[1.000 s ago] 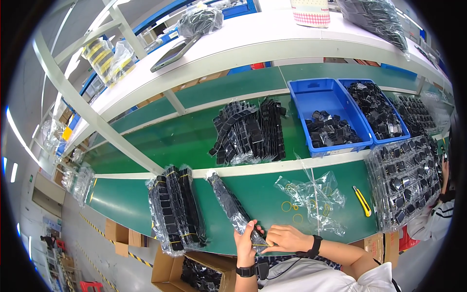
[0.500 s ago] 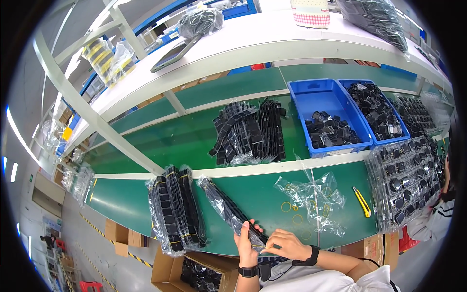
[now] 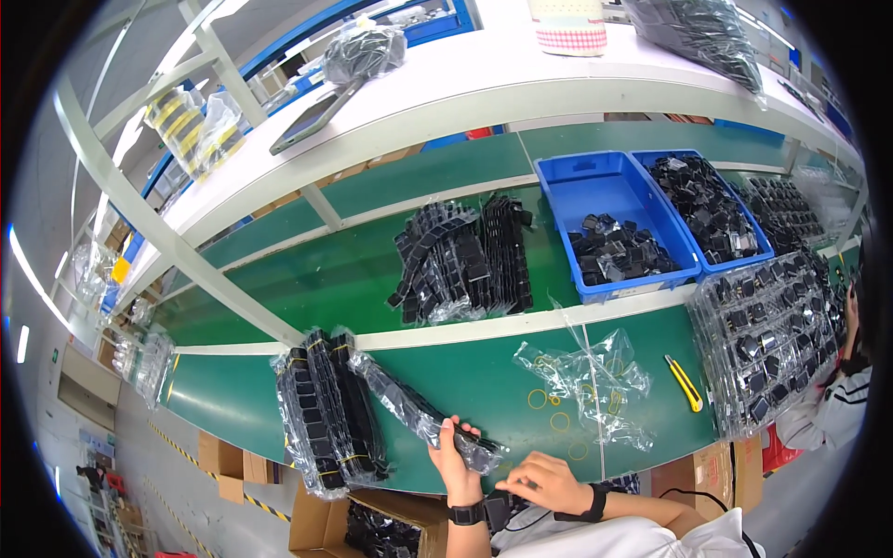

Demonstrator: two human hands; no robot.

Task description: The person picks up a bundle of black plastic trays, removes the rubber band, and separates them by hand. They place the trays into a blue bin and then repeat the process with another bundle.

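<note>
My left hand [image 3: 456, 465] is wrapped round the near end of a long clear-plastic bag of black flat parts [image 3: 402, 398], which slants away to the far left over the green bench. Just right of the bag's near end is my right hand [image 3: 551, 484], apart from it, fingers curled together; anything in them is too small to make out. Left of the held bag lie several similar black bundles [image 3: 321, 414] with yellow bands round them. Loose yellow rubber bands [image 3: 559, 422] and crumpled clear plastic bags [image 3: 609, 386] lie right of my hands.
A yellow utility knife [image 3: 684, 383] lies near stacked clear trays of black parts [image 3: 767, 344]. Behind stand two blue bins [image 3: 588, 172] and a heap of black strips [image 3: 446, 260]. Below the bench edge sits an open cardboard box [image 3: 316, 525]. Another person's sleeve [image 3: 828, 414] shows at right.
My right hand has come away from the bag's near end, which it was pinching. My left hand still holds the bag, now more levelled. The whole view has shifted slightly.
</note>
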